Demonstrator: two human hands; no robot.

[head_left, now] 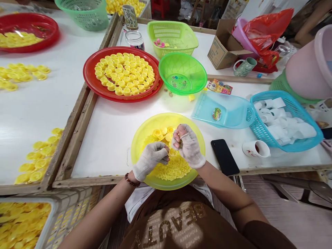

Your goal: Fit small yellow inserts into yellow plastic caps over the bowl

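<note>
Both hands wear white fingerless-tip gloves over a yellow basin [140,133] at the table's front edge. My left hand [151,159] is closed in a pinch; a sliver of yellow at its fingertips looks like a small plastic cap. Beside it, my right hand [188,145] is curled, thumb against bent fingers, and what lies inside is hidden. Small yellow pellets [171,169] fill the near part of the basin. Round yellow caps [157,133] lie on the pellets toward the far side, partly behind my hands.
Beyond the basin stand a red tray [89,81] of yellow caps and a green bowl [166,74]. To the right are a blue scoop tray [230,110], a black phone [225,157], a white cup [252,149] and a blue basket [298,147] of white strips. Wooden ledges [75,128] edge the table.
</note>
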